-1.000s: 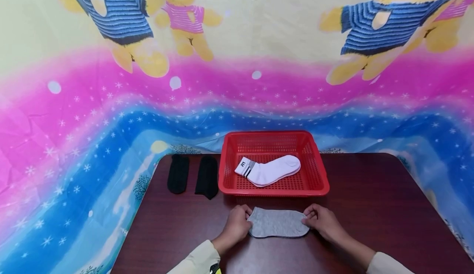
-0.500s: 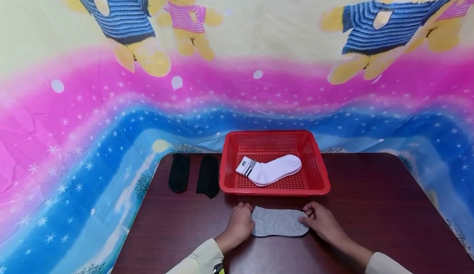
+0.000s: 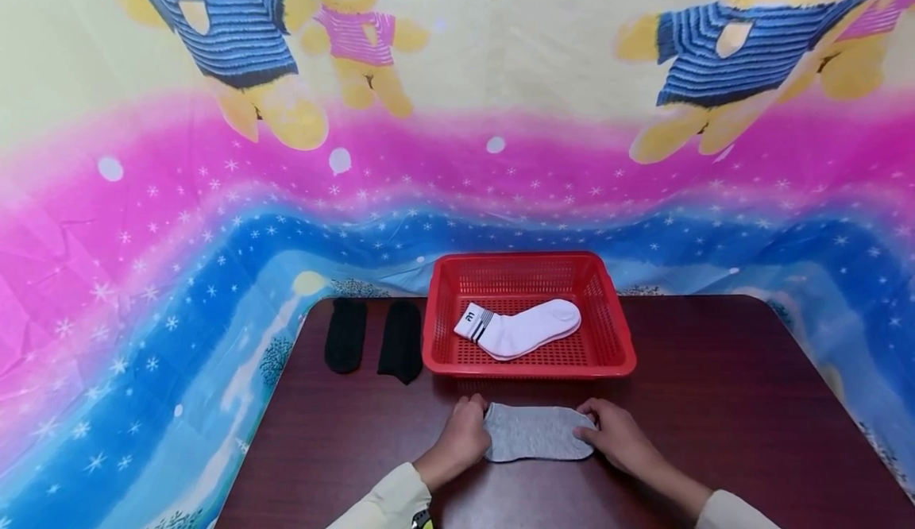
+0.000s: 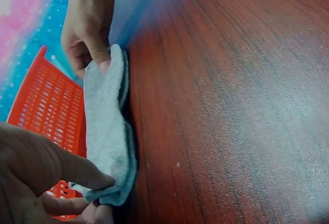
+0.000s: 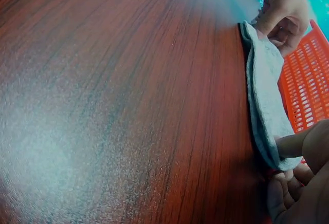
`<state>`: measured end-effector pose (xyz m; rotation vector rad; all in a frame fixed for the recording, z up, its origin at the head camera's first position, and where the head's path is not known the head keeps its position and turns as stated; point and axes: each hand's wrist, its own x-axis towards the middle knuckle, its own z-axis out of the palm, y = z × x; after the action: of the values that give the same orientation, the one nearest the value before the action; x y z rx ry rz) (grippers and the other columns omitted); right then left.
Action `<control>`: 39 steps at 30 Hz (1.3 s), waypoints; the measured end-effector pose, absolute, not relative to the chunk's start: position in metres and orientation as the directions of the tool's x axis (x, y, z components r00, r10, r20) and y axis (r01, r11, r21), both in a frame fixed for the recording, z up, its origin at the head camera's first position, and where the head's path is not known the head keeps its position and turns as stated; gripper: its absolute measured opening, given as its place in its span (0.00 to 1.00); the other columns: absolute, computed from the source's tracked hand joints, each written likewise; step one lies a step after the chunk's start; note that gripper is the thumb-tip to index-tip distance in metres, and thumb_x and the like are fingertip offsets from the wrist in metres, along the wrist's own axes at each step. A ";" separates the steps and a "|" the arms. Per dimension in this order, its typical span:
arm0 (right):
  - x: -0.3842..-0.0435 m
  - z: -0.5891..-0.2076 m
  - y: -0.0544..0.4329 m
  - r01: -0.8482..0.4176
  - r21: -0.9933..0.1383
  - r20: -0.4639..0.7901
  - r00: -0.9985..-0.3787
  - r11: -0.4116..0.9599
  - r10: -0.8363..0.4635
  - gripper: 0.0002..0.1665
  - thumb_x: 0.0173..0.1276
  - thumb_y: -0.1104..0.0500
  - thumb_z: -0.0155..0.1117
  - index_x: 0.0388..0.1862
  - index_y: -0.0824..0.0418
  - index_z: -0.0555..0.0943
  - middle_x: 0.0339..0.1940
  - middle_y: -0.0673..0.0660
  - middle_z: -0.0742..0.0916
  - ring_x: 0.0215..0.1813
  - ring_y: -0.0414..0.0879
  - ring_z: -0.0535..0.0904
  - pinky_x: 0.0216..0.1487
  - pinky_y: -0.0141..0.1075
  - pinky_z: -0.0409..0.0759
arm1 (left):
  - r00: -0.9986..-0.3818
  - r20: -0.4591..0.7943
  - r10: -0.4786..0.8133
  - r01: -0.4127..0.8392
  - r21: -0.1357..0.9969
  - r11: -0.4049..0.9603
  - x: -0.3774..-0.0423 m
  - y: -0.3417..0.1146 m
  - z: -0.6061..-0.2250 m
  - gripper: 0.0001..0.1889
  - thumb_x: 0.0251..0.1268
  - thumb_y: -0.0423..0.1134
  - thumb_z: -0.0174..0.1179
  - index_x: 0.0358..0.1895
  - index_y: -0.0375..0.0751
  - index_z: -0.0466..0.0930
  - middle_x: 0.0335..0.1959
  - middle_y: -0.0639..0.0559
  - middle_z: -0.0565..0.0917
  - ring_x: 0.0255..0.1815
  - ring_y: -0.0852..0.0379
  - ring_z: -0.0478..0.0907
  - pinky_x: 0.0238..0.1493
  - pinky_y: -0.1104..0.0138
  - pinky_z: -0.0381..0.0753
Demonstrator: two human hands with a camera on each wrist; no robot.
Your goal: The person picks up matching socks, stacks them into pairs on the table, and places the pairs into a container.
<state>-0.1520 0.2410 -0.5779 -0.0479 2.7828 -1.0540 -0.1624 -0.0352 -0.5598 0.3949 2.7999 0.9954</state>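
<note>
A pair of grey ankle socks [image 3: 538,433], one laid over the other, stretches crosswise between my two hands in front of the red basket. My left hand [image 3: 461,436] pinches the left end, thumb on top and fingers beneath, as the left wrist view shows on the socks [image 4: 105,126]. At the rounded right end, my right hand [image 3: 620,438] pinches the fabric between thumb and fingers. In the right wrist view the layered edges of the socks [image 5: 264,90] show close over the table.
Behind the grey socks stands a red plastic basket [image 3: 529,371], with white striped-cuff socks [image 3: 518,330] lying in it. Two black socks [image 3: 345,335] lie apart, left of the basket. The dark wooden table [image 3: 715,402] ends at a printed cloth backdrop [image 3: 493,187].
The grey socks stay nearly in place, shifted slightly. My right thumb now lies further in over the right end, and my left hand is a little further right than a second ago.
</note>
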 end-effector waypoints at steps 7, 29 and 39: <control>-0.146 -0.577 0.247 0.007 -0.709 -0.166 -0.974 0.706 -0.157 0.11 0.60 0.57 0.77 0.36 0.56 0.81 0.31 0.49 0.78 0.32 0.37 0.69 0.34 0.31 0.68 | -0.936 -0.017 0.351 0.257 0.650 0.715 -0.161 -0.041 -0.554 0.16 0.38 0.15 0.59 0.26 0.40 0.70 0.23 0.58 0.63 0.26 0.61 0.58 0.26 0.70 0.59; -0.136 -0.504 0.245 0.118 -0.978 -0.169 -0.930 0.171 -0.327 0.23 0.70 0.62 0.69 0.55 0.78 0.76 0.38 0.49 0.87 0.38 0.38 0.85 0.40 0.35 0.85 | -0.934 -0.095 0.345 0.102 0.853 0.511 -0.166 -0.060 -0.483 0.12 0.48 0.27 0.71 0.32 0.36 0.76 0.27 0.53 0.76 0.28 0.62 0.69 0.30 0.71 0.69; -0.166 -0.469 0.245 0.169 -0.960 -0.216 -0.954 0.223 -0.206 0.24 0.69 0.55 0.71 0.54 0.71 0.77 0.40 0.53 0.89 0.39 0.44 0.86 0.44 0.38 0.85 | -0.964 -0.139 0.227 -0.050 0.933 0.356 -0.192 -0.058 -0.456 0.13 0.61 0.30 0.71 0.45 0.31 0.79 0.37 0.41 0.87 0.32 0.58 0.81 0.35 0.66 0.84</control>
<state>-0.1665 0.2449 -0.4689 -0.0339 2.2042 -1.7900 -0.1920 -0.0584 -0.4564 0.1583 2.3759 1.6477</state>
